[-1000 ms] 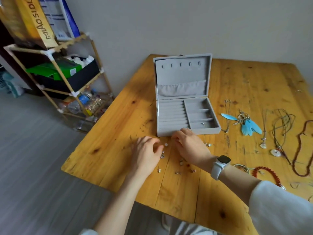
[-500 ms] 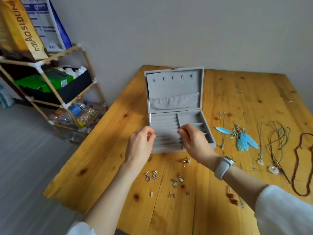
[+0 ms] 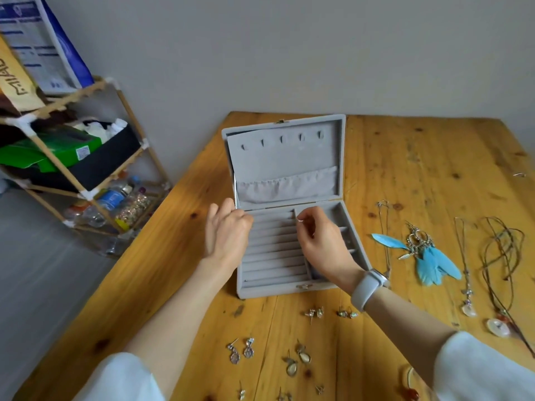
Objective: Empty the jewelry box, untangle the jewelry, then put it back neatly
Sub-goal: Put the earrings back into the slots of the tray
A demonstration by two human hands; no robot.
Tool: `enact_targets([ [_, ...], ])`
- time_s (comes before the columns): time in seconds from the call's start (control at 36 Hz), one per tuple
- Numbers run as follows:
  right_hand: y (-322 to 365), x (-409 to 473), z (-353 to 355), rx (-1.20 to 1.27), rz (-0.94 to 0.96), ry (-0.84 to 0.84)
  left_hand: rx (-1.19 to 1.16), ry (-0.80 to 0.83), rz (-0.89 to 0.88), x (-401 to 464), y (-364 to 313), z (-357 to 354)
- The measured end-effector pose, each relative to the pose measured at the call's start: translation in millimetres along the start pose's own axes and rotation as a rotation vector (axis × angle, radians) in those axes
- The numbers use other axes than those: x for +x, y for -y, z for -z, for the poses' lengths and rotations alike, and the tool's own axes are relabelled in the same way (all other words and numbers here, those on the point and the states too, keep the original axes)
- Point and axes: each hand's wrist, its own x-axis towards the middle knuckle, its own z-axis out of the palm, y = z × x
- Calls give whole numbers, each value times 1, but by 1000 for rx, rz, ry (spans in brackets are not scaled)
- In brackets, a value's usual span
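The grey velvet jewelry box (image 3: 285,289) stands open on the wooden table (image 3: 162,256), lid upright, ring rolls and side compartments showing. My left hand (image 3: 227,231) hovers over the box's left edge with curled fingers; what it holds, if anything, is hidden. My right hand (image 3: 321,241) is above the ring rolls and pinches a tiny pale earring (image 3: 299,222) between thumb and forefinger. Several small earrings (image 3: 241,350) lie scattered on the table in front of the box. Blue feather earrings (image 3: 428,256) and necklaces (image 3: 503,256) lie to the right.
A wooden shelf rack (image 3: 86,169) with boxes and bottles stands left of the table, beside the wall. A red bead bracelet (image 3: 411,392) lies at the near right edge. The table's left edge runs diagonally close to my left arm.
Both hands lifted from the scattered earrings on the table and moved forward over the open box. The right hand now pinches a small earring above the ring rolls.
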Motion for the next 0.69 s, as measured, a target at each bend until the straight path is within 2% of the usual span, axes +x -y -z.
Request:
enact_targets([
  [0.19,-4,0,-1,14,3,-17,-5,-24,-7,8,-1,6],
  [0.39,-9,0,-3,25,-1,-9,75,78,-78,8,-2,9],
  [0.69,-8,-1,-2,25,-2,10,97,106,-95,7,-8,11],
])
